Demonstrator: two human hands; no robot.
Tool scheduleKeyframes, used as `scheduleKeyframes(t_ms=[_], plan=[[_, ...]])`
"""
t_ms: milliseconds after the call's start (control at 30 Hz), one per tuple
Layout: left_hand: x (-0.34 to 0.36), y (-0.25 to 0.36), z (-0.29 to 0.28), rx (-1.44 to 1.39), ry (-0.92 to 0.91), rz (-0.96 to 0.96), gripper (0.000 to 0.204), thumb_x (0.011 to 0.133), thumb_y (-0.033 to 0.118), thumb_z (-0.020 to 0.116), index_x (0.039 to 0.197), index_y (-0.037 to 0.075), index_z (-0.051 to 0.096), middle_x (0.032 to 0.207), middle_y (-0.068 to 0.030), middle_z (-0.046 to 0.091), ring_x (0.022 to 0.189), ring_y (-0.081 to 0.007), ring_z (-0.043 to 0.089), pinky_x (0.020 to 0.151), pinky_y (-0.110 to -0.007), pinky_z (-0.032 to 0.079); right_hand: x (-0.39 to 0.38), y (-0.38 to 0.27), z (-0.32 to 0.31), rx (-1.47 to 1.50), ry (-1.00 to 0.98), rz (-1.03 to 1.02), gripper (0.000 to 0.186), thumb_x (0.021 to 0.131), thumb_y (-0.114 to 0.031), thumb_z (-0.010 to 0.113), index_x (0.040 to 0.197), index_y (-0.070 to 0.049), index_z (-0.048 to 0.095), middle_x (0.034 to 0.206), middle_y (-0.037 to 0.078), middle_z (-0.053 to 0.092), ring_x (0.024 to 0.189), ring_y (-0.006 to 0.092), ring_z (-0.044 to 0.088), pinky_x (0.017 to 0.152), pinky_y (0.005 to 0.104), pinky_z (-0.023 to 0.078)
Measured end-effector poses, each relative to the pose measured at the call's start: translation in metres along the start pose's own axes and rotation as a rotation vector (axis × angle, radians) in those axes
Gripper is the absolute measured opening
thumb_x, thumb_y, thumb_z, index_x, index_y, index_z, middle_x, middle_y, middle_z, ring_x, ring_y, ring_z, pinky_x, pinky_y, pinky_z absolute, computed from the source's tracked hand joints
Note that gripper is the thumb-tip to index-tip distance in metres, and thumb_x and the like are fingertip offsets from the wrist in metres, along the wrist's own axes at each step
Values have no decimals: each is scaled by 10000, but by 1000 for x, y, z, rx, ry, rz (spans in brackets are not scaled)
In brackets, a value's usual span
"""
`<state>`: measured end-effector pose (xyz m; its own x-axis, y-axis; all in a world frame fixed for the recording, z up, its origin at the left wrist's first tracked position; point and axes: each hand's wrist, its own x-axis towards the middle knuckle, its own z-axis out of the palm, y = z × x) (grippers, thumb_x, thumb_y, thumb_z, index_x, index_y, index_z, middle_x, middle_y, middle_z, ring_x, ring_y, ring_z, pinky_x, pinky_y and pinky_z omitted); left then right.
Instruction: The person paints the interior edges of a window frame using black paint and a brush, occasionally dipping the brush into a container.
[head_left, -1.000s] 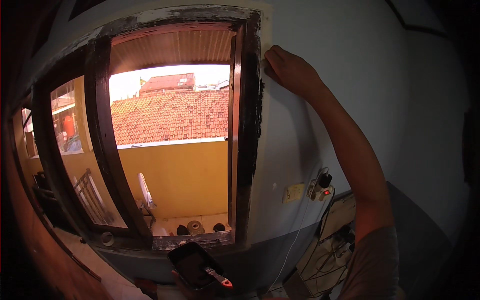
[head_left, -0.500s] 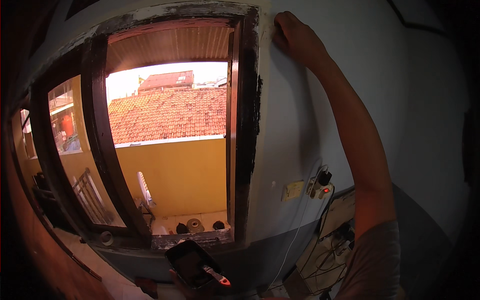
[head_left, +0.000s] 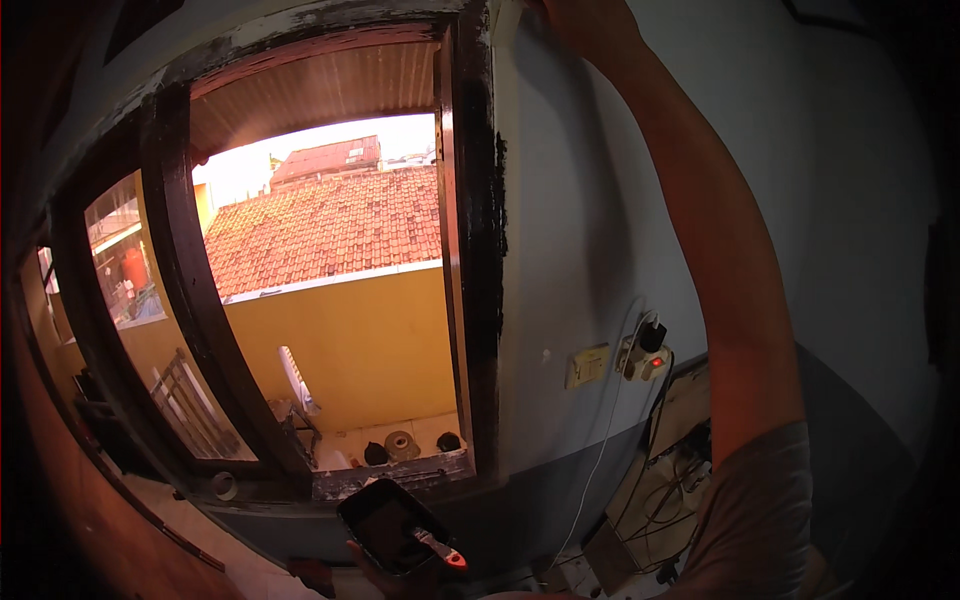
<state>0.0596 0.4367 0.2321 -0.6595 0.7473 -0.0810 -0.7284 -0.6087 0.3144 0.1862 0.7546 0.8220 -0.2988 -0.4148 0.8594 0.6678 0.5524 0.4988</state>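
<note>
My left hand [head_left: 372, 568] is closed on the near side of a black paint tray [head_left: 365, 512], low in the middle of the view. A paintbrush [head_left: 440, 548] with a light, red-tipped handle rests across the tray's right rim. My right arm reaches up along the grey wall, and my right hand [head_left: 592, 28] is at the top edge, by the upper right corner of the dark window frame [head_left: 482, 250]. Its fingers are curled in, partly cut off by the picture's edge; what they hold is hidden. A pale strip [head_left: 506, 60] runs along the frame's outer edge beside them.
A light switch [head_left: 587, 367] and a socket with plugs [head_left: 645, 355] sit on the wall, cables hanging below. A tape roll [head_left: 225, 487] lies on the sill at the left. Beyond the opening are a yellow wall [head_left: 350, 350] and a tiled roof [head_left: 330, 225].
My right hand has moved up and left, closer to the frame's corner and partly out of view. The tray and brush have shifted slightly right as the view moved.
</note>
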Motion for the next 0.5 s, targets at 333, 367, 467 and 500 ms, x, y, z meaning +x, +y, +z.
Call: scheduleKeyframes(t_ms=[333,367,467,500], plan=[[5,-9,4,-78,77,104,775,937,804,538,1411,195,614,1229,-127,694,1031,-352,698,776,-574,618,32,36,3,-69,143,94,206,993,-124,625,1103,15,519,1035,240,641,843,454,721,723,550,593],[5,-8,4,-83,83,115,769,936,800,545,1405,195,619,1221,-127,697,1024,-350,701,766,-576,619,34,38,1,-89,168,112,195,995,-121,621,1094,9,515,1035,239,645,840,459,721,709,550,592],[5,-10,4,-108,90,140,748,934,789,566,1387,198,633,1195,-124,706,1003,-346,708,739,-584,622,39,43,-3,-112,233,138,184,997,-120,617,1085,-2,506,1026,237,650,829,468,717,692,556,589],[6,-11,5,-115,90,141,742,933,786,573,1382,199,638,1186,-124,708,996,-345,710,729,-586,624,41,44,-5,-115,271,148,186,997,-122,617,1086,-7,501,1017,236,651,820,473,714,689,562,586]])
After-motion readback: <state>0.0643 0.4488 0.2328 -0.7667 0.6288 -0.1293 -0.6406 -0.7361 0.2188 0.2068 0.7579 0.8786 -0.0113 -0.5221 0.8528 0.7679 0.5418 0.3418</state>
